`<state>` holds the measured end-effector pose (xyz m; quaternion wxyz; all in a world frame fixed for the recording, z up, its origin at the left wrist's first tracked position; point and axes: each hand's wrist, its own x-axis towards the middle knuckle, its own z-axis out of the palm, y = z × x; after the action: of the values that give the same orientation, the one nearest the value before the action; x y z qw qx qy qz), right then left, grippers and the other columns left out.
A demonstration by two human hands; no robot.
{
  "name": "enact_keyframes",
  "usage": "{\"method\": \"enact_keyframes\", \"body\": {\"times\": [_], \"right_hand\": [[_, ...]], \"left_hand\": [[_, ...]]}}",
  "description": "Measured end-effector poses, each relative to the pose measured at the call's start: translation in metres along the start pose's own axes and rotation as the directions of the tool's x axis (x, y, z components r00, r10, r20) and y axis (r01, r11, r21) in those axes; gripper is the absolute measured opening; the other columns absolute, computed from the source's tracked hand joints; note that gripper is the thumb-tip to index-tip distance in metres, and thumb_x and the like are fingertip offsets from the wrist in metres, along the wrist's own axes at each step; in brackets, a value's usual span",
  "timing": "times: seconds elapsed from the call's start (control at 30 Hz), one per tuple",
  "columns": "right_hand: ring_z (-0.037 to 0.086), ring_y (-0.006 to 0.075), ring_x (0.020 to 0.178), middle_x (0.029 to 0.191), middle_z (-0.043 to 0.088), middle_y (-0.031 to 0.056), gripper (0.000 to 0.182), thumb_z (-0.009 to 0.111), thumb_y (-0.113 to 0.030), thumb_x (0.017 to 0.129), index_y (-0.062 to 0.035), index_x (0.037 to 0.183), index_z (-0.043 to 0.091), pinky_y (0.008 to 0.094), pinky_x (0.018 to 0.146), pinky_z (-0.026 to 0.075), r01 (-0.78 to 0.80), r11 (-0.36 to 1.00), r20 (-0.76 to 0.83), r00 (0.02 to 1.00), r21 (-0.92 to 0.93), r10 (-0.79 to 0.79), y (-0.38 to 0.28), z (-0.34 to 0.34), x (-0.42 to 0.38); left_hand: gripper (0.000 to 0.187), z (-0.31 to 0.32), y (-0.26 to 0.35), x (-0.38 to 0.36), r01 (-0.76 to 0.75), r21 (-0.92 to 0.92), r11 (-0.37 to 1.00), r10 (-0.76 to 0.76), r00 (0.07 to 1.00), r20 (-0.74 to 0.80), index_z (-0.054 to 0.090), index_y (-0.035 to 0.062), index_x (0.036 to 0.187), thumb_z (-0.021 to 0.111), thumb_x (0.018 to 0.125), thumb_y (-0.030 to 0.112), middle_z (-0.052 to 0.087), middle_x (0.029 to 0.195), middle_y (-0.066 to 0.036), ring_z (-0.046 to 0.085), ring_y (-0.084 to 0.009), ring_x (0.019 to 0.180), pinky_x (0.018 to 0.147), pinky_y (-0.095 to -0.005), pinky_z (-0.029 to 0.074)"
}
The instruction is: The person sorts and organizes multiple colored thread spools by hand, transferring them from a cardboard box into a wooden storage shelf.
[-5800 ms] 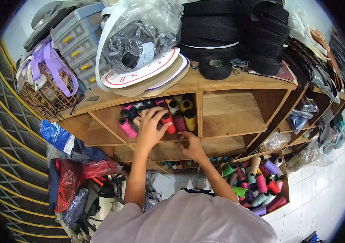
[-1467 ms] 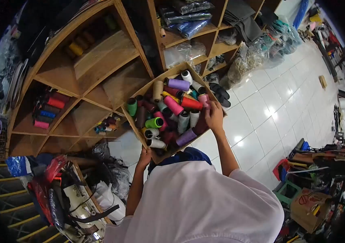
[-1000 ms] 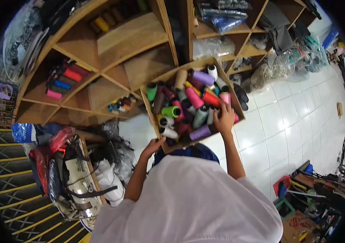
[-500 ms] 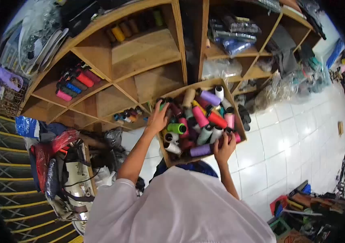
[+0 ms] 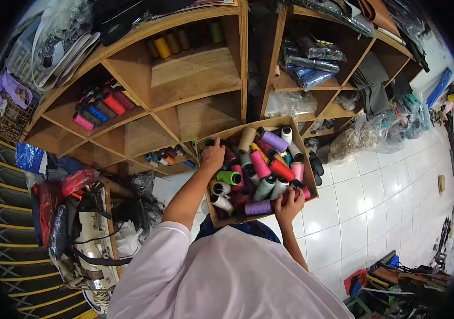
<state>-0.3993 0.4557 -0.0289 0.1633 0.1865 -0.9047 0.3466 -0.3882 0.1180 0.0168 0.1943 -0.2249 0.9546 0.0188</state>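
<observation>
A cardboard box point(image 5: 205, 206) in front of me is filled with thread spools of many colours, lying and leaning at different angles. Inside its back left corner is my left hand point(image 5: 213, 156), fingers bent downward; what they grip is hidden. A bright green spool point(image 5: 229, 177) lies just below that hand. My right hand point(image 5: 290, 204) reaches over the near right rim, its fingers curled round a dark spool point(image 5: 295, 183). Beside it are a purple spool point(image 5: 259, 208) and a pink spool point(image 5: 306, 192). A red spool point(image 5: 282, 169) sits mid-box.
Behind the box stands wooden shelving point(image 5: 195, 95) with rows of spools point(image 5: 102, 109) and plastic-wrapped packs point(image 5: 312, 61). A sewing machine point(image 5: 95, 244) is at my left. White floor tiles point(image 5: 355, 202) extend to the right, with a pile of tools point(image 5: 392, 282) at lower right.
The view has shifted slightly. My left hand's fingers no longer show the green spool they were touching at the back left corner. My right hand stays at the near right side.
</observation>
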Motion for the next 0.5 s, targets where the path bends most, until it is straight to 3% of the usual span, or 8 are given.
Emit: {"method": "enact_keyframes", "body": {"times": [0.03,0.1,0.2,0.33,0.37,0.4,0.5], "right_hand": [[0.045,0.0405,0.123,0.131,0.050,0.0225,0.045,0.068,-0.024,0.079,-0.0111,0.121,0.063,0.0503,0.104,0.033,0.000,1.000,-0.003,1.000,-0.014,0.000,0.000,0.001,0.000],[0.045,0.0402,0.124,0.130,0.051,0.0219,0.044,0.068,-0.025,0.079,-0.0112,0.121,0.063,0.0503,0.104,0.032,0.010,1.000,-0.002,1.000,-0.015,-0.010,0.000,-0.001,0.000],[0.045,0.0401,0.124,0.130,0.051,0.0218,0.043,0.068,-0.025,0.080,-0.0109,0.121,0.063,0.0504,0.104,0.032,-0.005,1.000,0.000,1.000,-0.011,0.005,0.000,-0.001,0.000],[0.045,0.0392,0.124,0.130,0.051,0.0220,0.042,0.068,-0.023,0.081,-0.0107,0.120,0.063,0.0500,0.104,0.031,0.000,1.000,0.004,1.000,-0.006,0.000,-0.003,-0.003,0.000],[0.045,0.0390,0.124,0.131,0.051,0.0219,0.042,0.068,-0.024,0.081,-0.0109,0.121,0.062,0.0500,0.104,0.031,0.001,1.000,0.011,1.000,-0.010,0.000,-0.004,-0.002,0.001],[0.045,0.0389,0.125,0.131,0.051,0.0218,0.043,0.068,-0.024,0.081,-0.0110,0.121,0.062,0.0500,0.105,0.031,-0.002,1.000,0.017,1.000,-0.016,0.002,-0.003,-0.002,0.002],[0.045,0.0388,0.125,0.131,0.051,0.0213,0.043,0.068,-0.024,0.081,-0.0115,0.121,0.062,0.0504,0.105,0.031,0.013,1.000,0.017,1.000,-0.017,-0.013,-0.001,-0.002,0.002]], "left_hand": [[0.052,0.011,0.000,0.003,0.001,0.002,1.000,-0.001,1.000,0.002,0.052,0.0107,0.139,0.063,0.087,0.010,0.030,0.157,-0.015,0.064,-0.0364,0.110,0.082,-0.0482,0.058],[0.028,0.034,0.003,0.005,-0.077,-0.004,0.997,0.074,0.972,-0.223,0.064,0.0063,0.115,0.059,0.088,0.010,0.047,0.138,-0.022,0.070,-0.0371,0.089,0.075,-0.0479,0.059],[0.018,0.051,0.008,-0.003,-0.113,0.002,0.994,0.109,0.957,-0.270,0.066,0.0060,0.104,0.054,0.090,0.011,0.055,0.127,-0.021,0.071,-0.0367,0.078,0.069,-0.0472,0.060],[0.017,0.052,0.006,-0.025,-0.183,-0.048,0.982,0.162,0.944,-0.288,0.066,0.0093,0.102,0.054,0.091,0.013,0.055,0.129,-0.018,0.071,-0.0362,0.081,0.071,-0.0484,0.059],[0.011,0.052,0.011,-0.036,-0.120,-0.180,0.976,0.057,0.944,-0.324,0.065,0.0086,0.097,0.056,0.089,0.009,0.054,0.133,-0.019,0.070,-0.0389,0.085,0.075,-0.0502,0.057],[0.011,0.054,0.009,-0.045,-0.110,-0.181,0.977,0.047,0.945,-0.323,0.065,0.0086,0.097,0.056,0.089,0.009,0.054,0.133,-0.019,0.070,-0.0389,0.085,0.075,-0.0502,0.057],[0.008,0.064,0.008,-0.064,-0.174,-0.482,0.859,-0.053,0.905,-0.422,0.063,0.0056,0.093,0.064,0.085,0.009,0.054,0.137,-0.016,0.068,-0.0401,0.094,0.081,-0.0512,0.054]]}}
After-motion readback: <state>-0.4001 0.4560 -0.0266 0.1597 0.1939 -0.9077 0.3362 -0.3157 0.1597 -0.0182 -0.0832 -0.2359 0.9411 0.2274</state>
